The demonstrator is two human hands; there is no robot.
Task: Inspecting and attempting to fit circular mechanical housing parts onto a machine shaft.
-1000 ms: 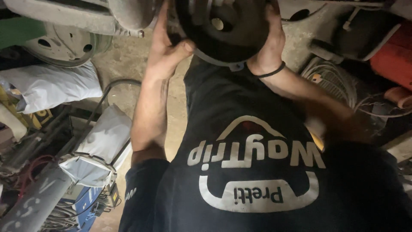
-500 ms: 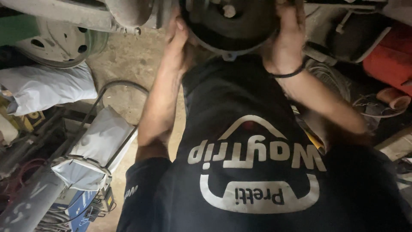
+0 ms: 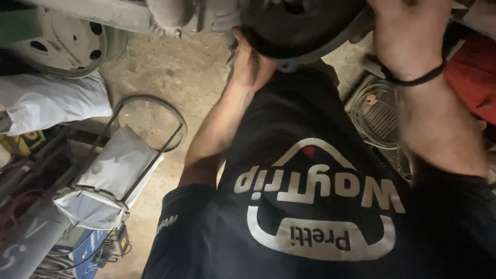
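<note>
a round dark metal disc (image 3: 305, 26) sits at the top, with the left hand (image 3: 250, 64) against its left edge and the right hand (image 3: 408, 36) on its right edge. far left lies a pale steel wheel rim (image 3: 67, 41), a white sack (image 3: 51, 106) below it.

Background's pretty cluttered: a pale steel wheel rim (image 3: 62, 44) lying top left on the dusty concrete floor (image 3: 170, 77), a stuffed white sack (image 3: 51, 106) just below it, a wire-framed bag (image 3: 111, 178) lower left, and a round wire fan guard (image 3: 377, 113) on the right beside something red (image 3: 473, 82).
</note>
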